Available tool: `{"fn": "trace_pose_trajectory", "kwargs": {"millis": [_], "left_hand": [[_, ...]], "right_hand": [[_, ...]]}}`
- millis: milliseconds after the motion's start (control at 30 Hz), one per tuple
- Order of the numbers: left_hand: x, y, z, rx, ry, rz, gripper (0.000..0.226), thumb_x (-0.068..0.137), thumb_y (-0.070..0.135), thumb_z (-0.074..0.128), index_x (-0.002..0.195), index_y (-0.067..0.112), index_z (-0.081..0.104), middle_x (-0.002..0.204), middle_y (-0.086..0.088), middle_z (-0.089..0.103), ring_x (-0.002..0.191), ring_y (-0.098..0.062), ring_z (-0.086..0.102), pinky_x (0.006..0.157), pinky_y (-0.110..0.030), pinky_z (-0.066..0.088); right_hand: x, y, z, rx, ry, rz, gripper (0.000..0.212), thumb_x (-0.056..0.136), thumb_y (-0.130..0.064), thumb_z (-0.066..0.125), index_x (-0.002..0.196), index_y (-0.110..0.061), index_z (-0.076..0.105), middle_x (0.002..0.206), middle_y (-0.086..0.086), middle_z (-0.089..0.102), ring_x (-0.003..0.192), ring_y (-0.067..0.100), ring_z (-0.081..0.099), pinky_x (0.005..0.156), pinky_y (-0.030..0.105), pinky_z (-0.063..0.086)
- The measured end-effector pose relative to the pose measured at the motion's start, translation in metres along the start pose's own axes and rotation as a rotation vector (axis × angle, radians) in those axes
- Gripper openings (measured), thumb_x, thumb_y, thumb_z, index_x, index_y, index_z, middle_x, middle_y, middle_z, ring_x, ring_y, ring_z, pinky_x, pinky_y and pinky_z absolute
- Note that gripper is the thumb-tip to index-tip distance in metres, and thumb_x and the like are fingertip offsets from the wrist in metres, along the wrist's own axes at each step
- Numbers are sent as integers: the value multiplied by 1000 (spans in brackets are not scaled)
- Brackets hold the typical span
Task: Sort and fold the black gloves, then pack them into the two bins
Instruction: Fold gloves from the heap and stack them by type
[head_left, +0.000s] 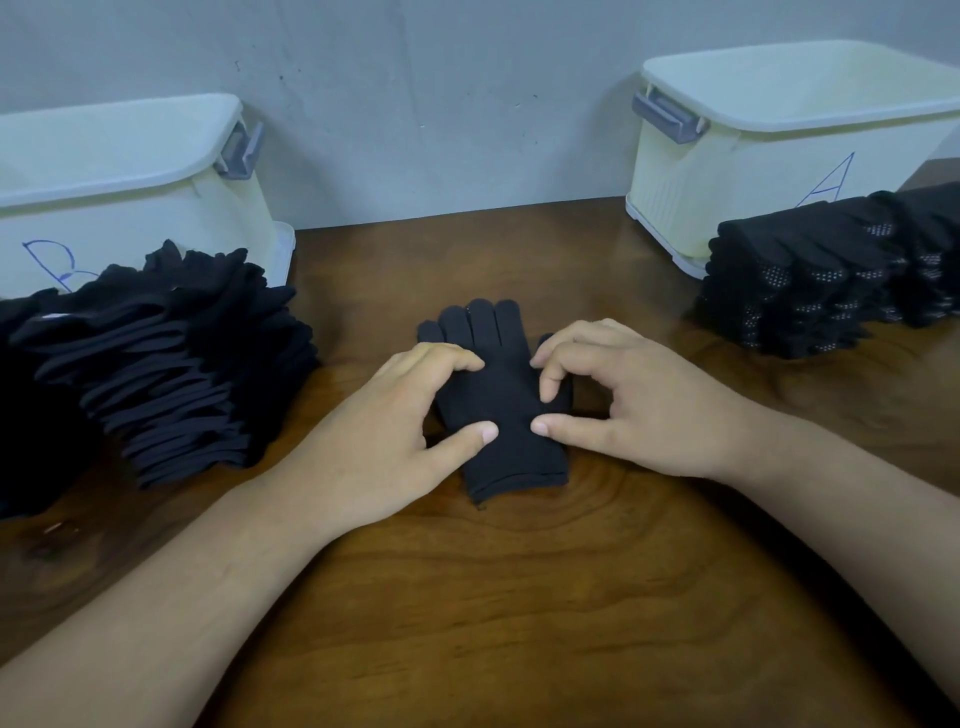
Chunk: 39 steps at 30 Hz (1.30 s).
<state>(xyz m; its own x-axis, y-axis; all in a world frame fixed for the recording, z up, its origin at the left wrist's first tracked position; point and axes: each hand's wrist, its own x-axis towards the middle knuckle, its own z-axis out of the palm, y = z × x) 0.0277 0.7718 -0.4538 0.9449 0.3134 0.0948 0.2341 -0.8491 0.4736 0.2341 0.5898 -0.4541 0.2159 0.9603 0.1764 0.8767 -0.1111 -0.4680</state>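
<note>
left hand (395, 431): fingers curled, fingertips down on the glove's left edge near the finger roots, thumb laid flat on the palm area. A pinch-type hold on the fabric.
right hand (639, 405): mirror pose. Curled index tip on the glove's right side, thumb flat on it lower down, other fingers arched over the right edge. Also gripping the fabric.
thumbs: tips point at each other across the middle of the glove, near but not touching.
glove (498, 405): plain black, flat on the table, centre, between the two hands. Fingers point away towards the wall, cuff towards the person. Cuff shows two stacked edges, so it looks like more than one layer.
table (519, 597): dark wood grain; both forearms lie across it.
left pile (171, 364): stack of plain black gloves at the left, fanned and leaning, well apart from the centre glove, directly in front of bin B.
right pile (821, 280): stack of black gloves with white grip dots, at the right, in front of bin A.
bin B (119, 176): cream plastic, back left against the wall, blue "B" on the front, grey latch handle on its right end.
bin A (779, 130): same type, back right, blue "A" on the front, grey latch handle on its left end.
wall (415, 104): pale grey, scuffed, behind the table.
</note>
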Motion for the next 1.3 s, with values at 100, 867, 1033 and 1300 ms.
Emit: {"fn": "trace_pose_trajectory", "kwargs": {"millis": [100,867,1033,1300], "left_hand": [[-2,1,-2,-52,60,9,53,96,57,63,145,40,51,148,28,46,139,7,39,105,-16,42],[1,-1,-4,-50,18,167,26,101,36,60,125,40,69,130,25,66,133,7,53,115,-28,44],[-2,2,-6,-157,34,99,24,105,27,63,124,40,67,124,26,71,119,2,66,97,-37,58],[-10,20,-8,-425,46,79,32,106,41,56,136,52,60,121,24,73,115,-4,70,98,-22,55]], "right_hand": [[-2,-4,-4,-68,17,-34,23,95,-61,66,107,-42,65,133,-28,57,131,-2,46,105,28,46],[-8,-32,0,186,112,-104,24,102,-44,67,122,-30,68,126,-18,71,119,5,68,95,36,59],[-6,-24,-6,29,-102,-45,84,88,-66,74,160,-43,36,154,-30,48,142,-8,43,116,22,41],[-10,-21,-9,237,58,-53,30,105,-25,69,134,-31,74,110,-16,79,98,9,77,82,37,62]]}}
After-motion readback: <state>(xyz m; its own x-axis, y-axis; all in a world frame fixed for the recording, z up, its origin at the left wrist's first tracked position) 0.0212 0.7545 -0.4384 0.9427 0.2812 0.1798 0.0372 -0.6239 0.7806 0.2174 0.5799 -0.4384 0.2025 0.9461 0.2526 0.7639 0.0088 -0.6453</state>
